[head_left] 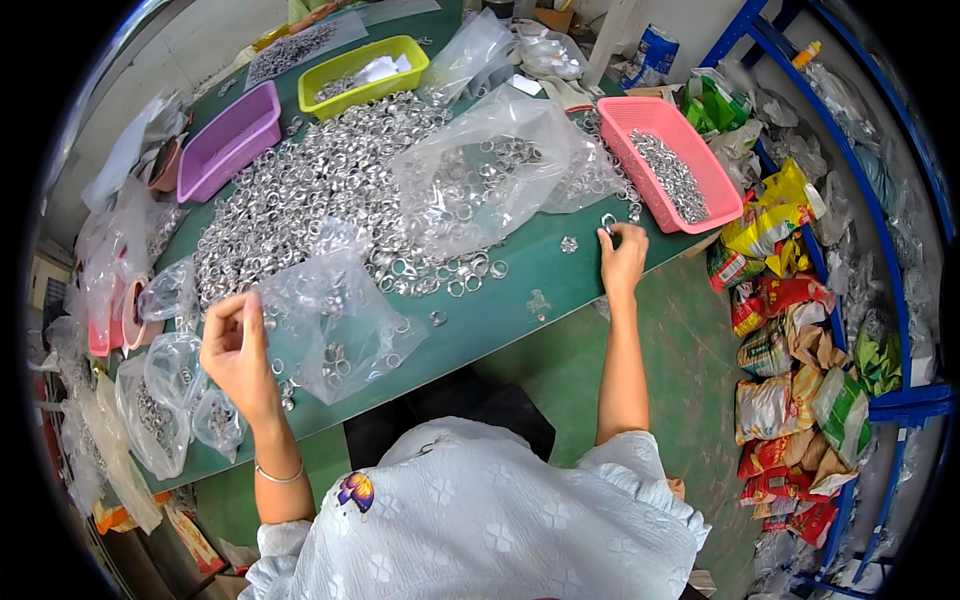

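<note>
A large heap of silver metal rings (310, 180) covers the middle of the green table (470, 325). At the left, my left hand (238, 345) pinches the edge of a clear plastic bag (325, 320), which lies over the near side of the heap with a few rings in or under it. On the right, my right hand (624, 255) is closed at the fingertips on a ring (608, 221), close to the table's right edge. A small cluster of rings (569, 244) lies just left of that hand.
A pink basket (722, 205) holding small metal pieces stands at the right. Purple (205, 170) and yellow-green (415, 62) baskets stand farther back. A big clear bag (480, 165) lies across the heap. Filled bags (150, 420) crowd the left edge; blue shelving (900, 300) rises at right.
</note>
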The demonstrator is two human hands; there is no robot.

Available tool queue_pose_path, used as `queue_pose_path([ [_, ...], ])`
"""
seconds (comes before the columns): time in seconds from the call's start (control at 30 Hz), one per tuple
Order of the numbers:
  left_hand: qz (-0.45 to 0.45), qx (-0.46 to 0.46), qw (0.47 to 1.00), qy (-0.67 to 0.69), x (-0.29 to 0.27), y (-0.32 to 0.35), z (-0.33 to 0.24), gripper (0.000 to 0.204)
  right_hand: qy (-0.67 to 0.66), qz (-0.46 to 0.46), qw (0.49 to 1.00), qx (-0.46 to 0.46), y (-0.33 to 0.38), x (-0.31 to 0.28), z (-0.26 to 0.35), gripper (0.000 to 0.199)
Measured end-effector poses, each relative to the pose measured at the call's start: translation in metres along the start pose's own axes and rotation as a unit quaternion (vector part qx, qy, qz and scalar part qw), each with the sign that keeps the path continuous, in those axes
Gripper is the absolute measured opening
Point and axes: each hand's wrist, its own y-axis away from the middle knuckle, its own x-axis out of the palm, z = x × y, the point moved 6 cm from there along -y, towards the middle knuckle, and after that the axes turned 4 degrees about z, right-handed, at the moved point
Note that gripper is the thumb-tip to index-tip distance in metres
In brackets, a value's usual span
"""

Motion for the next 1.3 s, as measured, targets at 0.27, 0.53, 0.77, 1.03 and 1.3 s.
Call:
queue_pose_path([
  [0.27, -0.024, -0.021, 0.999, -0.02, 0.001, 0.009, 0.004, 0.007, -0.741, 0.033, 0.575, 0.346, 0.011, 0.015, -0.054, 0.014],
  [0.53, -0.021, -0.026, 0.999, -0.037, 0.005, 0.008, 0.007, 0.009, -0.753, 0.047, 0.545, 0.367, 0.007, 0.008, -0.055, 0.015],
  [0.77, -0.012, -0.025, 0.999, -0.034, 0.011, 0.012, 0.008, 0.008, 0.096, -0.031, 0.988, 0.116, -0.035, -0.01, -0.043, 0.028],
  [1.03, -0.014, -0.02, 0.999, -0.027, 0.007, 0.015, 0.01, 0.007, 0.085, -0.045, 0.987, 0.127, -0.035, -0.01, -0.031, 0.022],
  [1.3, -0.02, -0.015, 0.999, -0.032, 0.009, 0.017, 0.007, 0.007, 0.088, 0.036, 0.995, 0.042, -0.021, 0.0, -0.024, 0.017],
])
